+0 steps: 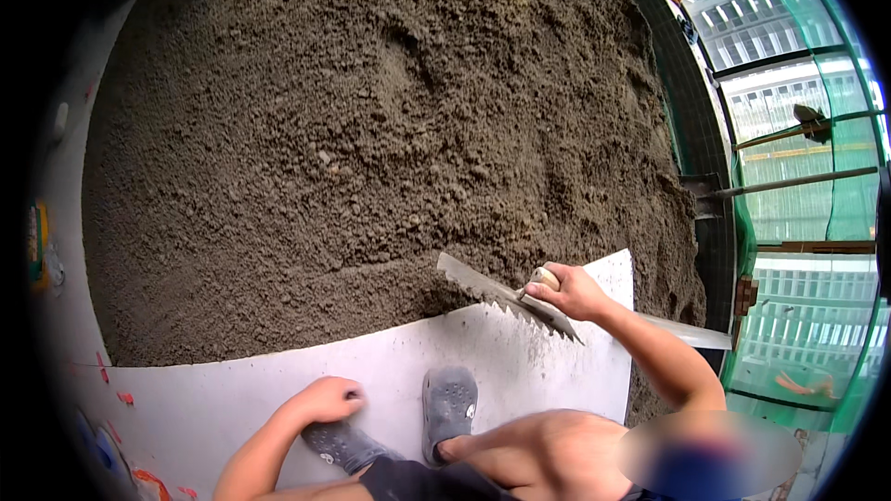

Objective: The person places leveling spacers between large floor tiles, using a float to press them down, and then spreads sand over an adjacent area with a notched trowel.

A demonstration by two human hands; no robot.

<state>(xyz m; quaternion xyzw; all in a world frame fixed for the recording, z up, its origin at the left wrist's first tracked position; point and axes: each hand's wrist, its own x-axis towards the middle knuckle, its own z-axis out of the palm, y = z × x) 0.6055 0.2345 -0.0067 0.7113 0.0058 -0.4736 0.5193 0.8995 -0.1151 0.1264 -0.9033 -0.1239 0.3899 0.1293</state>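
My right hand point(571, 292) is wrapped round the handle of a notched trowel point(506, 295). The long metal blade slants across the top edge of a pale slab point(594, 353), its toothed edge facing me. Dark specks dot the slab under the blade. Just beyond lies a broad bed of grey-brown, crumbly sand or dry mortar point(371, 176), touching the slab's far edge. My left hand point(329, 399) hangs above my left grey clog, fingers curled in. A small dark spot shows at its fingertips, and I cannot make out whether it is a held thing.
My right clog point(449, 408) is planted on the pale surface. A long metal bar point(691, 331) lies at the right side of the slab. Green netting point(807, 315) and poles point(789, 184) line the right side. A yellow-and-green container point(37, 246) stands at the far left.
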